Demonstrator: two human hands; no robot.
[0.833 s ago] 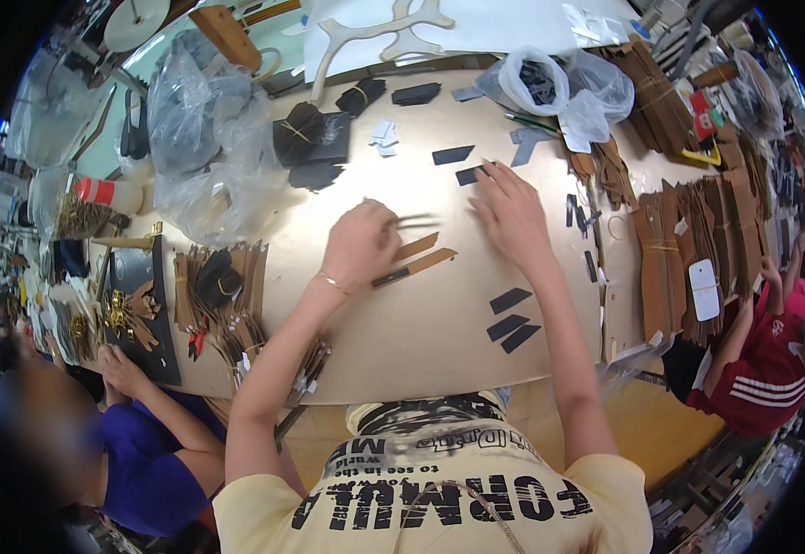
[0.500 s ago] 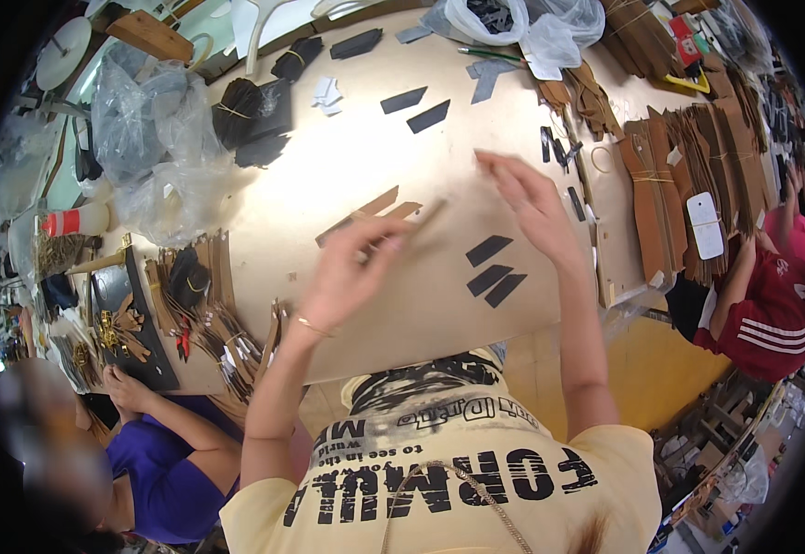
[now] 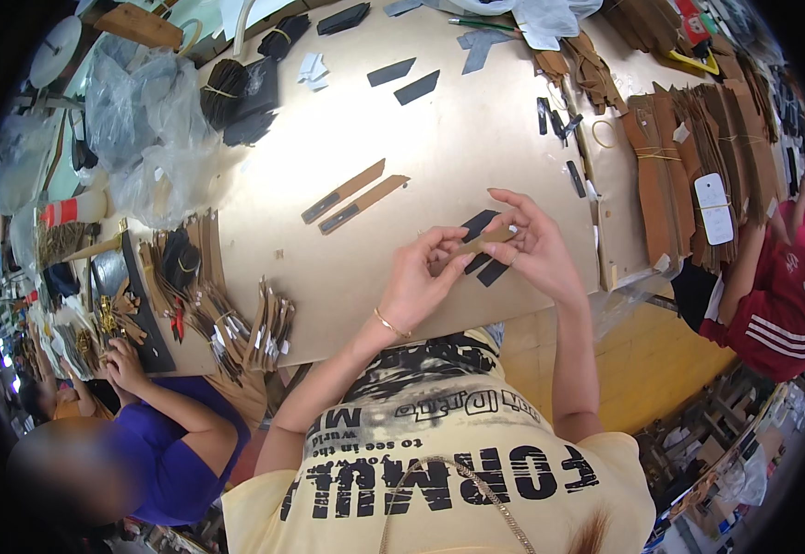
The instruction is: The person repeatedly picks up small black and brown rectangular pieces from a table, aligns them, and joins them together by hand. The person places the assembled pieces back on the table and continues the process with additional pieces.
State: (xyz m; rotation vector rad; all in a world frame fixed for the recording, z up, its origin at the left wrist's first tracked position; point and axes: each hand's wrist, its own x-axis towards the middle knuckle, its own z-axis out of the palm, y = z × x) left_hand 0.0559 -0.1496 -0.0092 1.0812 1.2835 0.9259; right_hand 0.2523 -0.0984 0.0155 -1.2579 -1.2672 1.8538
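A narrow brown strip (image 3: 478,246), which looks like leather, is stretched between my hands near the front of the table. My left hand (image 3: 425,270) pinches its left end between thumb and fingers. The strip's right end is gripped by my right hand (image 3: 539,254), whose fingers curl over it. Partly hidden under the strip and my fingers, several black slanted pieces (image 3: 490,272) lie on the tabletop. To the left and farther off are two brown strips side by side, a farther strip (image 3: 347,189) and a nearer strip (image 3: 365,205), each with a dark patch at its lower end.
Two black pieces (image 3: 391,72) lie toward the back, beside small white pieces (image 3: 312,70). Banded brown stacks (image 3: 658,175) stand at the right and bundled strips (image 3: 268,328) at the left. Clear plastic bags (image 3: 134,129) fill the back left. Co-workers sit on both sides.
My left hand has carried the brown strip right and nearer, over the black pieces. My right hand, open in the air before, has come down and taken the strip's other end.
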